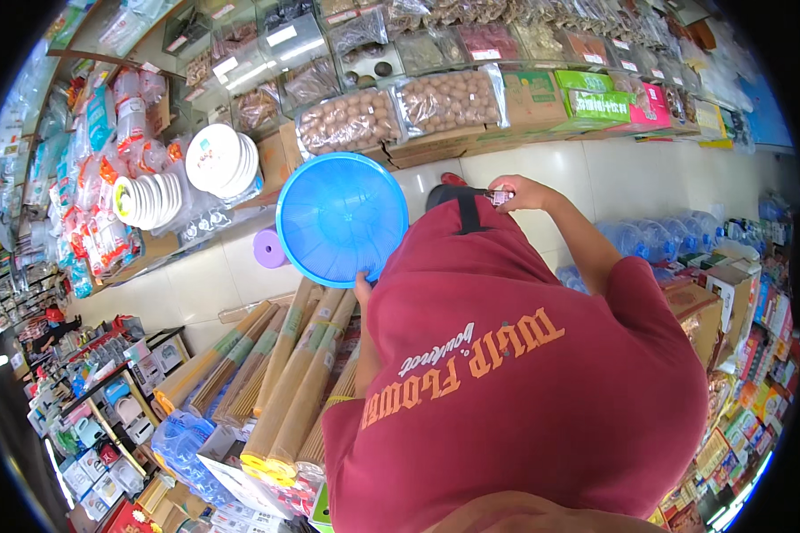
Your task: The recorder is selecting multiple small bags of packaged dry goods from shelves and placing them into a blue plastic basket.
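Observation:
My left hand (363, 289) grips the near rim of a round blue plastic mesh basket (347, 213), which is held out in front of my left side. Only the fingers and thumb show clearly at the rim. My right hand (523, 193) is beside my right thigh, its fingers closed around a small pink-and-white patterned object (500, 197). Most of that object is hidden, so its kind is unclear. Below the basket's left edge, a purple roll (271, 248) stands on the tiled floor.
Bags of round brown nuts (350, 121) rest on cartons ahead, before bins of dried goods. Stacked white plates (220, 160) stand on the left display. Rolled bamboo mats (307, 380) lean at my near left. Large water bottles (660, 234) and cartons (693, 313) line the right.

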A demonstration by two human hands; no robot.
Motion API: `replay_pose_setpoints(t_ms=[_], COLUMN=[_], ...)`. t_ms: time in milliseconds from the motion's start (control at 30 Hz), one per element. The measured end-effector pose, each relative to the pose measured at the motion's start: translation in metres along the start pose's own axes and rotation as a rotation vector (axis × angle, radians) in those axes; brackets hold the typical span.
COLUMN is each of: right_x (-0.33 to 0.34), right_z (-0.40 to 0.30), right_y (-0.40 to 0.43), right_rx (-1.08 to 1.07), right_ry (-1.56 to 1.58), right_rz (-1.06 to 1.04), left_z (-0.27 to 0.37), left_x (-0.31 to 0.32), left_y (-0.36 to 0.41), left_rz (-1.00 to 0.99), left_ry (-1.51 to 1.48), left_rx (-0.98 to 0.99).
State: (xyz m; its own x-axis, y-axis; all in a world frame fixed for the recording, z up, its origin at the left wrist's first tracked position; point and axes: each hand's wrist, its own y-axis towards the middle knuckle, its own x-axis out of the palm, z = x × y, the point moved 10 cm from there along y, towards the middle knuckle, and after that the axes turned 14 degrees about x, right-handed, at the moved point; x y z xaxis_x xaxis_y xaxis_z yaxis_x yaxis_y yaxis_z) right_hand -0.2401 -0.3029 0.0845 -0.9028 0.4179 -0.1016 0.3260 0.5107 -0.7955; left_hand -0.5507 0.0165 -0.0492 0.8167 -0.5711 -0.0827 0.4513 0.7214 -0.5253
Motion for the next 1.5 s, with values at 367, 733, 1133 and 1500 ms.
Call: replay_pose_setpoints(t_ms=[367, 733, 1133, 1500], right_x=[-0.061, -0.116, -0.133, -0.195], right_z=[0.046, 0.038, 0.034, 0.006], right_y=[0.038, 0.045, 0.079, 0.060], right_rx=[0.386, 0.435, 0.441, -0.055], right_ry=[0.002, 0.063, -0.130, -0.365], right_rz=[-0.316, -0.441, -0.609, -0.139], left_z=[0.047, 0.006, -0.027, 0.042], left_x=[0.073, 0.139, 0.135, 0.161], left_y=[0.000, -0.009, -0.042, -0.051], left_rz=[-0.010, 0.141, 0.347, 0.355], left_ry=[0.159, -0.187, -0.217, -0.010], left_rx=[0.103, -0.247, -0.124, -0.068])
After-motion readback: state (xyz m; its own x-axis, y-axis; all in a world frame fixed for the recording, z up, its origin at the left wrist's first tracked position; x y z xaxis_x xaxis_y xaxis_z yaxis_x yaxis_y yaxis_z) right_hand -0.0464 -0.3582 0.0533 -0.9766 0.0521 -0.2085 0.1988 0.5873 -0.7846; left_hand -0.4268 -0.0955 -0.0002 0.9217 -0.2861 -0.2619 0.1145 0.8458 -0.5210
